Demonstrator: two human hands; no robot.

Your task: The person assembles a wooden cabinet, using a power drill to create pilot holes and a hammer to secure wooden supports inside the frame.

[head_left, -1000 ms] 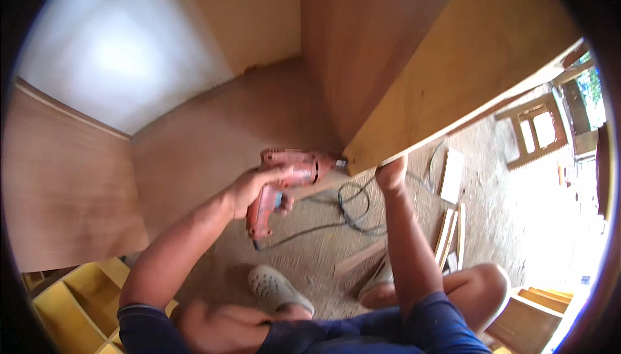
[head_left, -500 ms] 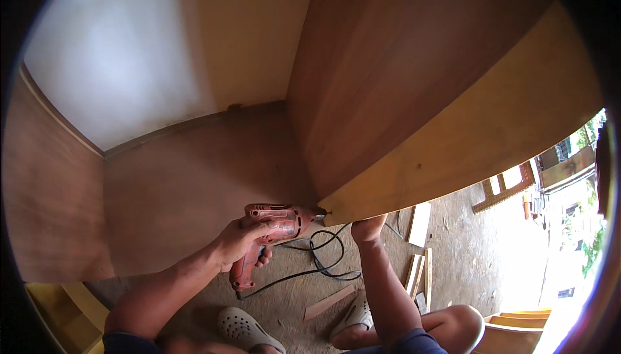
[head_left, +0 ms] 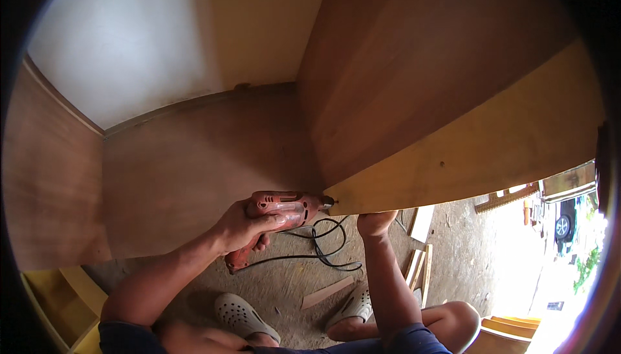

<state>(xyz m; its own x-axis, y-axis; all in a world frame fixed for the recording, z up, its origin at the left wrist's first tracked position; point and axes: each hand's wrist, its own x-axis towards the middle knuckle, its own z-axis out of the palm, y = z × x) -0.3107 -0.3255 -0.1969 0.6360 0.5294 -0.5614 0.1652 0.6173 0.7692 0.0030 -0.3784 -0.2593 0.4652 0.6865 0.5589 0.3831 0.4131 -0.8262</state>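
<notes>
A worn red power drill (head_left: 281, 210) is held by its body and handle in my left hand (head_left: 234, 228), the thumb lying along its side. The drill's chuck points right, and its tip meets the near lower corner of a yellowish wooden board (head_left: 453, 160). My right hand (head_left: 376, 223) grips the board's lower edge just right of the drill tip; its fingertips are hidden behind the board. A small dark hole or knot marks the board's face farther right.
Brown wooden panels (head_left: 207, 160) form a box-like cabinet around a pale back panel (head_left: 149, 43). On the concrete floor lie a black power cord (head_left: 317, 244), a thin wood offcut (head_left: 328, 292) and several wood strips (head_left: 417, 270). Yellow wooden pieces (head_left: 511, 328) stand at lower right.
The view has shifted, so the drill and board edge sit slightly higher and farther right. The left hand still holds the drill at the board's corner; the right hand stays at the edge.
</notes>
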